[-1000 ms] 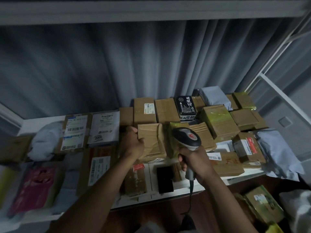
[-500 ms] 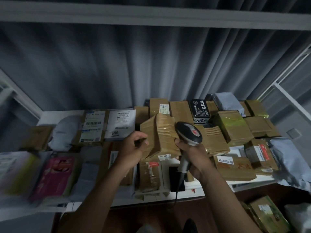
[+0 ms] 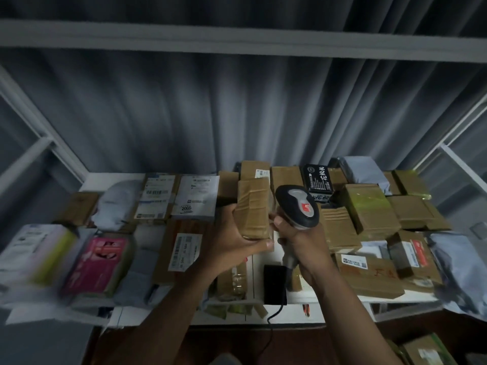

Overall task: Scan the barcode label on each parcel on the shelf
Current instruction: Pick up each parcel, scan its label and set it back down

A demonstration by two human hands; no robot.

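My left hand (image 3: 234, 238) grips a taped brown cardboard parcel (image 3: 253, 206), lifted off the shelf and stood on end, thumb under its lower edge. My right hand (image 3: 300, 238) holds a black and grey handheld barcode scanner (image 3: 297, 206) by its handle, its head right beside the parcel's right side. The scanner's black cable (image 3: 274, 314) hangs down past the shelf front. No label shows on the parcel's facing side. Many other parcels cover the white shelf (image 3: 287, 314).
Labelled flat parcels (image 3: 195, 196) and a pink package (image 3: 97, 262) lie on the left. Stacked brown boxes (image 3: 369, 206), a black box (image 3: 317, 180) and grey mailer bags (image 3: 458, 270) fill the right. A grey curtain hangs behind; a white upper shelf beam (image 3: 237, 40) runs overhead.
My left hand has lifted the brown parcel off the pile and turned it upright. The scanner has come up close beside it. The view has shifted right and lower.
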